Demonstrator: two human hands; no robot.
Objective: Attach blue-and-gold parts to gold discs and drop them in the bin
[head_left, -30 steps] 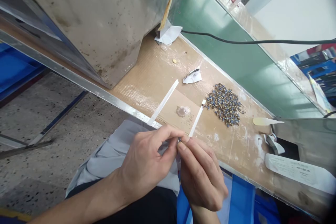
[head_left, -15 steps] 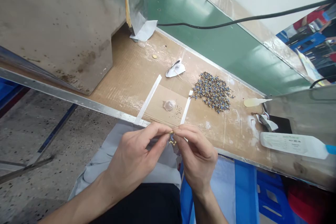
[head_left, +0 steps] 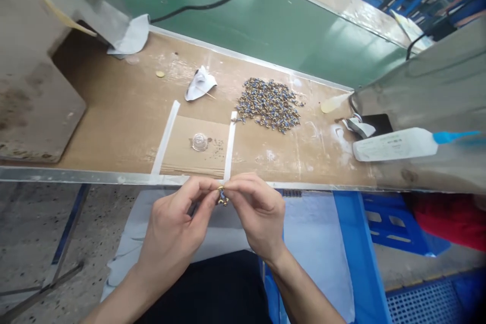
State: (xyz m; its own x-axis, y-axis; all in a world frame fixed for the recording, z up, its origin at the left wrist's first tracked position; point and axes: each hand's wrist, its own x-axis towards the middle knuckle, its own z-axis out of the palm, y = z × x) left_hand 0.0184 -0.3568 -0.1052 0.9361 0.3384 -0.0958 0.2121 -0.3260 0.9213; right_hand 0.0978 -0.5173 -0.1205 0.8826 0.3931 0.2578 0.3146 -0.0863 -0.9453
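Between my fingertips is a small gold and blue metal piece (head_left: 223, 197), held in front of the bench edge, above my lap. My left hand (head_left: 178, 223) pinches it from the left with thumb and forefinger. From the right, the thumb and forefinger of my right hand (head_left: 258, 210) close on the same piece. Its exact shape is partly covered by the fingers. Beyond my hands, a small clear round dish (head_left: 199, 142) sits on a cardboard pad (head_left: 178, 157), with tiny dark specks beside it. A pile of similar gold and blue pieces (head_left: 269, 104) lies farther back to the right.
White crumpled paper (head_left: 200, 84) lies behind the pad. On the right are a small dropper bottle (head_left: 334, 103) and a large white bottle (head_left: 395, 145) with a blue nozzle. A metal housing (head_left: 30, 86) stands left. A blue crate (head_left: 357, 258) with a light cloth is below right.
The view has turned and shifted right, so the bench now lies more level and its things appear farther left. Both hands still pinch the small piece together.
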